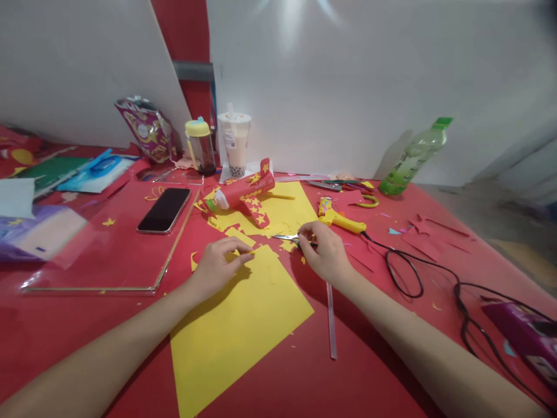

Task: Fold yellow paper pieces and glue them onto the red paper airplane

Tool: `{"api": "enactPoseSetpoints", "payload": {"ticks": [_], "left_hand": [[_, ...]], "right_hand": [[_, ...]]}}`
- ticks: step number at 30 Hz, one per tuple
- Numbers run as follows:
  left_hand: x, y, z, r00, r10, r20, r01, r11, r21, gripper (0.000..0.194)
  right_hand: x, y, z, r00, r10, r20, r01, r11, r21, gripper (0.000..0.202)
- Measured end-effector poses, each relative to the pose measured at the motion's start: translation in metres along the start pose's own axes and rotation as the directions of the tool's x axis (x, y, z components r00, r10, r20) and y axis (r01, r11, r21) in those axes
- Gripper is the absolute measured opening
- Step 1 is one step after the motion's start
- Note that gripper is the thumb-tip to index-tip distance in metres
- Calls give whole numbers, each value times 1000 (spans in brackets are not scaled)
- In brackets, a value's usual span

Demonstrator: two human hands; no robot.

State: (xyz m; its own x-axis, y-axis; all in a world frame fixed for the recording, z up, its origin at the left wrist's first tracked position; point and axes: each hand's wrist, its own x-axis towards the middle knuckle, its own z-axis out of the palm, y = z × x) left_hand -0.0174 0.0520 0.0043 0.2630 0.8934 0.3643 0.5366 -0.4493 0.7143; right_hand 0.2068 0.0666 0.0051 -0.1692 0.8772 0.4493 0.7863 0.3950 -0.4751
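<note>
right hand (324, 249) gripping scissors (288, 237), left hand (226, 264) fingertips pinched

Moderately dim, bluish indoor light, with blurred glare streaks at the top centre of the pale wall (331, 87). Soft shadows fall beneath each hand and forearm on the red surface (278, 371). Wide-angle stretching affects the side edges; fine print is soft, and the upper right corner darkens.
</note>
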Motion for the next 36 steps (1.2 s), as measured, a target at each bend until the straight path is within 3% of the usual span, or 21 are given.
{"api": "enactPoseSetpoints", "payload": {"ticks": [3, 6, 12, 17, 19, 22, 24, 25, 27, 29, 32, 36], "left_hand": [[3, -6, -1, 992, -128, -16, 127, 989, -79, 10], [4, -9, 0, 969, -248, -24, 242, 959, -150, 11], [4, -8, 2, 911, -412, 17, 397, 864, -309, 11], [6, -3, 3, 886, -458, 69, 446, 804, -394, 12], [6, -2, 3, 892, -444, 88, 442, 814, -377, 12], [5, -3, 0, 952, -300, 64, 307, 917, -255, 9], [4, -6, -2, 997, -75, 8, 75, 994, -85, 10], [4, -8, -4, 997, 69, -16, -69, 997, 23, 12], [4, -11, -6, 943, 332, -18, -318, 917, 242, 17], [4, -13, -8, 871, 491, 30, -459, 790, 406, 21], [4, -14, -9, 831, 548, 93, -513, 692, 508, 21], [3, -16, -7, 861, 501, 88, -473, 724, 502, 17]], "right_hand": [[3, 25, -10, 997, -37, -72, 3, 906, -423, 20], [0, 47, -17, 991, 44, -128, -116, 769, -628, 28], [4, 71, -25, 963, 265, -52, -228, 695, -682, 34], [11, 89, -30, 942, 336, 3, -257, 724, -640, 43], [12, 98, -30, 952, 302, 41, -216, 763, -609, 47], [12, 108, -30, 963, 265, 53, -183, 785, -592, 44], [10, 111, -31, 964, 261, 59, -177, 787, -591, 42], [9, 111, -31, 964, 260, 59, -176, 788, -591, 41], [8, 110, -33, 965, 258, 56, -177, 788, -590, 44], [7, 108, -35, 967, 249, 43, -177, 788, -590, 48], [5, 106, -37, 976, 216, 2, -174, 792, -585, 51], [6, 103, -41, 982, 187, -30, -171, 806, -566, 48]]}}
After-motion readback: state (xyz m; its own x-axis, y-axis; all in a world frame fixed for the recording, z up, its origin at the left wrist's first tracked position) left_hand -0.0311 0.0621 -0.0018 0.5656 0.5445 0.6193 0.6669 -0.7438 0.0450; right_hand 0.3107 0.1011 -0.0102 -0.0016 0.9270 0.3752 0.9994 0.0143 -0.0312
